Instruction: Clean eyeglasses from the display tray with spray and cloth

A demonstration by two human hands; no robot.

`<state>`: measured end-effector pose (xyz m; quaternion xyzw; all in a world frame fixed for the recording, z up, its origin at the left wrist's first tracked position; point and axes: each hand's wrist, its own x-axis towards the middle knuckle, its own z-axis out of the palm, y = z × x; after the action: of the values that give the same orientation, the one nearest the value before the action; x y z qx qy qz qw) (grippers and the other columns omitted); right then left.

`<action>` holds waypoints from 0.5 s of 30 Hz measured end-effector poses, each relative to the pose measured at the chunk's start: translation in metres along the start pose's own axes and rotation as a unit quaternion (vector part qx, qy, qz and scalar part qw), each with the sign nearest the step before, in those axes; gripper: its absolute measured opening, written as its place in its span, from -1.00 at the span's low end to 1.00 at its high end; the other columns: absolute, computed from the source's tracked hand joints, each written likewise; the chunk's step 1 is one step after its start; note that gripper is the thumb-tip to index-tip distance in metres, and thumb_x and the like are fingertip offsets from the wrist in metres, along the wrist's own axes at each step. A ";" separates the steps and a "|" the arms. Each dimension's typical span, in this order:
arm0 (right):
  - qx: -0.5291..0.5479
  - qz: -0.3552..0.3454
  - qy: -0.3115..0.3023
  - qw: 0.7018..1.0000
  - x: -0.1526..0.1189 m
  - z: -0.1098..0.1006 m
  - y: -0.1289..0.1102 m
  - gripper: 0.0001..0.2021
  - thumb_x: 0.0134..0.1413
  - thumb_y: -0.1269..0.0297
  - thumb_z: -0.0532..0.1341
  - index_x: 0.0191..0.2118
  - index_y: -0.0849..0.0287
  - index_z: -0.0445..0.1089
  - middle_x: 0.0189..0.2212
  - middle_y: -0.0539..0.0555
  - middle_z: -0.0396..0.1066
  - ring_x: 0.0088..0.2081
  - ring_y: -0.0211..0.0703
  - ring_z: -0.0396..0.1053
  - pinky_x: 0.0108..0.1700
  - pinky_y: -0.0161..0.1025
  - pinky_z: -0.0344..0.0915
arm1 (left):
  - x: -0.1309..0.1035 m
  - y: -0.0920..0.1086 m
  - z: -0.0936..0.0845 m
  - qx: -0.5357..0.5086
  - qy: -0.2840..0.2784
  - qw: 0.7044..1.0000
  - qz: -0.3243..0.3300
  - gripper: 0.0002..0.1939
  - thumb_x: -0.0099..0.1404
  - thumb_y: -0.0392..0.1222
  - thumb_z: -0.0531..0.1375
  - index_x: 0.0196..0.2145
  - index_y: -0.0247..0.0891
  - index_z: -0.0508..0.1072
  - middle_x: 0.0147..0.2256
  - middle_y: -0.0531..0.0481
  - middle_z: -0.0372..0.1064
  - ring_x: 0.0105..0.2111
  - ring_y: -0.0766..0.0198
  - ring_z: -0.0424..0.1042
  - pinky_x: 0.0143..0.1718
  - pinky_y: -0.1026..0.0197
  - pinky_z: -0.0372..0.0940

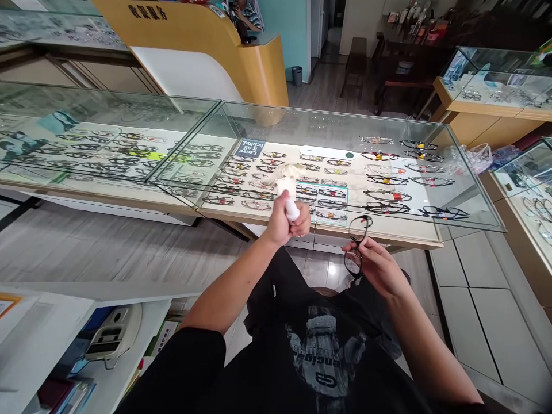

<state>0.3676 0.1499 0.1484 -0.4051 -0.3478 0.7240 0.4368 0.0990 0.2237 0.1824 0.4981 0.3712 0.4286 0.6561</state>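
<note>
Over the front edge of the glass display case (267, 109), my left hand (282, 221) is closed around a small white bottle (292, 210). A crumpled cream cloth (284, 172) is just beyond that hand; whether the fingers also touch it I cannot tell. To the right, my right hand (382, 264) pinches a pair of black-framed eyeglasses (353, 261) near the middle. The glasses hang in front of the case, turned upright with one lens above the other. Beneath the glass lie rows of eyeglasses (388, 179).
More glass cases stand at the left and right (515, 103). Behind is a yellow counter (263, 69) with a person partly visible (252, 17). A white shelf (129, 293) holding a beige device (116, 333) is at lower left. A bench (357, 57) stands farther back.
</note>
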 end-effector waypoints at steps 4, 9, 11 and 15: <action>0.018 0.014 -0.009 1.000 0.007 0.016 0.009 -0.73 0.13 0.05 0.48 -0.30 0.04 0.43 -0.17 0.11 0.61 0.01 0.05 0.53 0.17 -0.01 0.40 | 0.007 -0.033 0.022 0.213 0.023 0.973 0.089 -0.26 0.40 0.51 -0.01 -0.64 -0.16 0.20 -0.68 0.03 0.10 -0.62 0.30 0.09 -0.51 0.14 0.01; 0.021 0.008 -0.023 0.999 0.007 0.025 0.018 -0.74 0.17 0.04 0.45 -0.30 0.04 0.42 -0.19 0.10 0.60 0.00 0.04 0.54 0.15 -0.05 0.40 | 0.009 -0.049 0.037 0.393 0.030 0.912 0.112 -0.35 0.48 0.34 -0.03 -0.60 -0.17 0.08 -0.64 0.05 0.03 -0.55 0.26 0.05 -0.42 0.09 -0.08; 0.023 0.010 -0.028 0.999 0.006 0.026 0.018 -0.73 0.18 0.04 0.44 -0.30 0.04 0.41 -0.19 0.10 0.60 0.00 0.04 0.54 0.13 -0.05 0.41 | 0.011 -0.050 0.038 0.409 0.030 0.905 0.110 -0.37 0.47 0.33 -0.03 -0.59 -0.17 0.08 -0.63 0.05 0.00 -0.55 0.25 0.03 -0.41 0.08 -0.10; 0.017 0.008 -0.033 0.999 0.004 0.026 0.017 -0.72 0.19 0.02 0.43 -0.30 0.03 0.39 -0.19 0.11 0.60 0.01 0.06 0.54 0.14 -0.02 0.41 | 0.012 -0.047 0.036 0.393 0.025 0.913 0.110 -0.37 0.46 0.34 -0.04 -0.58 -0.17 0.07 -0.62 0.06 0.00 -0.54 0.25 0.04 -0.41 0.09 -0.09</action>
<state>0.3374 0.1435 0.1439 -0.3758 -0.3469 0.7462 0.4262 0.1457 0.2161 0.1440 0.7428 0.4685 0.3299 0.3464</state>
